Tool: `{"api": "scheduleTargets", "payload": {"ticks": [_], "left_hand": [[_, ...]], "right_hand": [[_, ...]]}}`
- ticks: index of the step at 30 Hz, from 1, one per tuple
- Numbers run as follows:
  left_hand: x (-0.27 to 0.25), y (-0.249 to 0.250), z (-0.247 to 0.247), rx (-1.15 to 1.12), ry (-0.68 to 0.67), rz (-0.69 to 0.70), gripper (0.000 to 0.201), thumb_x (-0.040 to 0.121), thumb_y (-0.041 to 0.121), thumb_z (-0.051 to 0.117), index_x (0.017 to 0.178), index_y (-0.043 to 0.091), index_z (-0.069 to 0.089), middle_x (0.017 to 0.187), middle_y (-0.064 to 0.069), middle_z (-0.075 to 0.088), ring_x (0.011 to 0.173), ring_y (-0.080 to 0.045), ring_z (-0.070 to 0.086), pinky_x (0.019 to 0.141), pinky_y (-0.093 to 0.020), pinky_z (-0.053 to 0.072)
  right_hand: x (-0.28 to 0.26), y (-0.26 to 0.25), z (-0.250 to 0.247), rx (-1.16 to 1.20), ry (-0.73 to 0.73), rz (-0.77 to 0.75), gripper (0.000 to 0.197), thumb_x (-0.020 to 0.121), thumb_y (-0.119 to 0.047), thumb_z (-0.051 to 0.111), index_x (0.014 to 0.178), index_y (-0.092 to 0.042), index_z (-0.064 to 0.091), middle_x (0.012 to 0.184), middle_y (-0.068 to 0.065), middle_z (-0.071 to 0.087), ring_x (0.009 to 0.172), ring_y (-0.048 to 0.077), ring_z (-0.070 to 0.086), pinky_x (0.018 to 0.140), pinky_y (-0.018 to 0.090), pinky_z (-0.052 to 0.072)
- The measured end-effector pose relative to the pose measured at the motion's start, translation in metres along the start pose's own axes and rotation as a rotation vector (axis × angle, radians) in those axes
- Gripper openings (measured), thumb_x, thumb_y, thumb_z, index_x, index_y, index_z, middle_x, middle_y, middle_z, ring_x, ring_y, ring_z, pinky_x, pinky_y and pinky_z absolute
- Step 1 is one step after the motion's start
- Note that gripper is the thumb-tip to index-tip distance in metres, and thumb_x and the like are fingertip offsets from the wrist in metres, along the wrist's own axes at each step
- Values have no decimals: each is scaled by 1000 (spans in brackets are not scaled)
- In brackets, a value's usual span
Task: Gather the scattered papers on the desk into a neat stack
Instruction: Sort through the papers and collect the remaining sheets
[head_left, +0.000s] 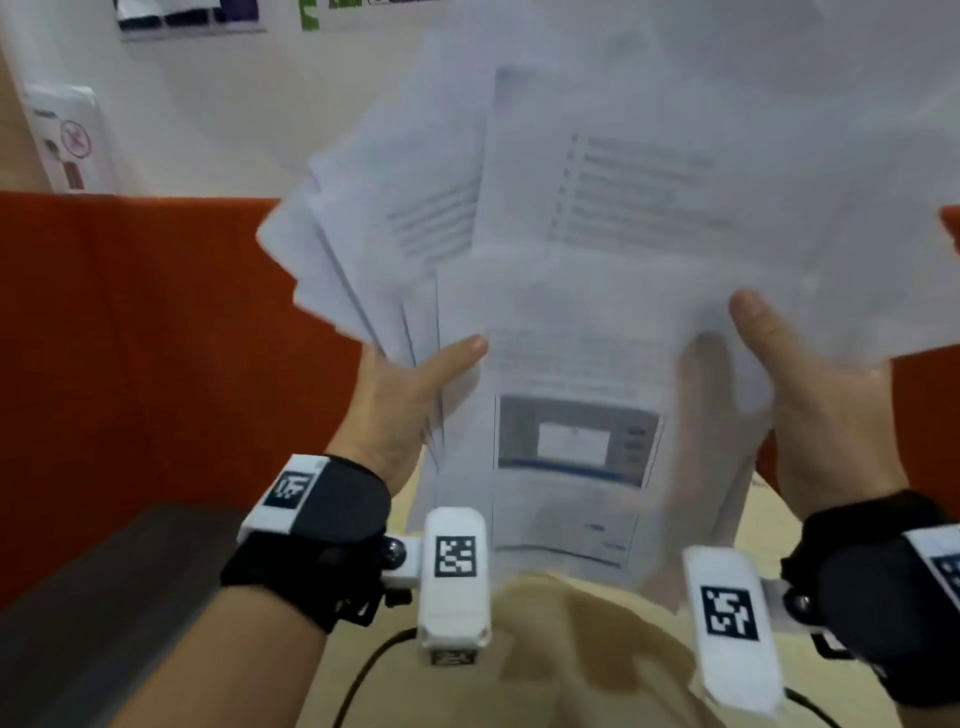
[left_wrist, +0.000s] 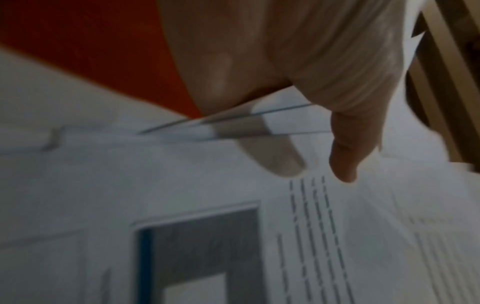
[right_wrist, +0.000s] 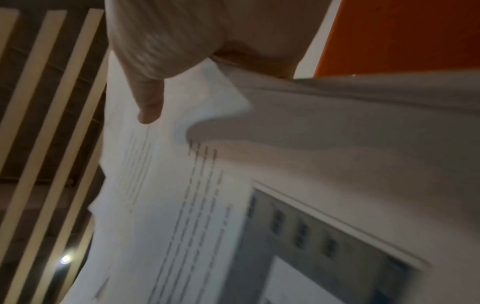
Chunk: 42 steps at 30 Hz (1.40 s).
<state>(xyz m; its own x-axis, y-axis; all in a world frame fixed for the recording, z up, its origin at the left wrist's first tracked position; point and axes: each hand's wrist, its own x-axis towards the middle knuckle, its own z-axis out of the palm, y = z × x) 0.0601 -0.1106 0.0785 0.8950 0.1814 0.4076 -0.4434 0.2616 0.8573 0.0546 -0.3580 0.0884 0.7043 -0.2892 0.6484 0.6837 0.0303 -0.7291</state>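
A fanned bundle of white printed papers (head_left: 597, 291) is held upright above the desk, its sheets askew and spreading to the upper left and right. My left hand (head_left: 410, 395) grips the bundle's left edge, thumb on the front sheet and fingers behind. My right hand (head_left: 810, 395) grips the right edge the same way. The front sheet carries text lines and a grey screenshot (head_left: 576, 441). In the left wrist view the thumb (left_wrist: 345, 156) lies on the papers (left_wrist: 182, 185); in the right wrist view the thumb (right_wrist: 149, 102) lies on the papers (right_wrist: 311, 164).
The light wooden desk (head_left: 571, 649) lies below the papers, with a black cable (head_left: 363, 670) across it. An orange partition (head_left: 130, 338) stands behind the desk, a white wall (head_left: 234, 114) above it. A grey surface (head_left: 104, 597) sits at the lower left.
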Motion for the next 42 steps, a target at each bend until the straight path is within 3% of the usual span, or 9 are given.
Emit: {"api": "scheduleTargets", "payload": {"ticks": [2,5,12,16,19,22,25,38,42], "left_hand": [[-1,-4,-5,63,10,-61,97,56,34,91,134,-3,46,126,-15,67,117,-27,65,102,-43,49],[-2,-14,-4,102,49,-38,57,68,15,84,118,-2,61,107,-11,76,102,-24,73,90,-36,57],[-5,-22,-3,88,85,-80,77,55,29,92,120,1,61,110,-12,75,105,-26,71,95,-42,54],[-5,-24,-8,20,2,-149,68,59,17,89,119,0,63,114,-14,74,111,-28,68,106,-45,45],[-8,-29,-12,26,-8,-162,70,57,23,87,118,-2,65,115,-15,73,113,-28,68,108,-45,45],[-14,-34,-11,56,-49,-195,77,64,17,84,134,7,54,123,-8,70,117,-24,66,105,-42,48],[-13,-35,-12,73,-19,-190,78,56,32,91,125,6,62,117,-4,73,115,-19,66,111,-43,41],[-23,-42,-11,141,10,-158,59,70,15,84,125,15,63,116,1,74,111,-18,68,104,-41,48],[-23,-40,-7,159,-54,-169,54,73,9,81,124,14,63,114,1,75,107,-15,70,94,-29,55]], "right_hand": [[-4,5,-3,0,-47,72,41,73,-44,72,108,-25,64,88,-23,75,84,-9,69,73,15,56],[-12,9,-3,11,-90,135,28,71,-40,70,95,-25,67,77,-23,74,72,-7,70,58,13,52],[-4,13,-2,14,24,181,93,46,-64,83,121,-13,63,114,3,71,99,20,71,81,36,58],[-4,8,-1,71,-33,216,63,57,-56,77,106,-17,69,96,-5,76,84,8,73,67,25,58],[-8,15,-4,105,89,260,105,44,-73,78,129,-16,57,116,1,71,100,18,71,84,39,56],[-15,18,-1,149,62,249,88,48,-80,69,116,-25,67,113,-2,74,102,17,71,89,42,53],[-11,20,-2,130,126,277,118,40,-93,61,134,-22,54,129,8,65,116,28,63,100,52,47],[12,3,-15,85,-67,128,83,67,-84,55,133,-34,58,134,-3,64,125,22,58,105,51,40],[14,-5,-11,14,-138,121,87,64,-85,56,119,-18,66,126,21,64,116,47,58,104,63,39]]}}
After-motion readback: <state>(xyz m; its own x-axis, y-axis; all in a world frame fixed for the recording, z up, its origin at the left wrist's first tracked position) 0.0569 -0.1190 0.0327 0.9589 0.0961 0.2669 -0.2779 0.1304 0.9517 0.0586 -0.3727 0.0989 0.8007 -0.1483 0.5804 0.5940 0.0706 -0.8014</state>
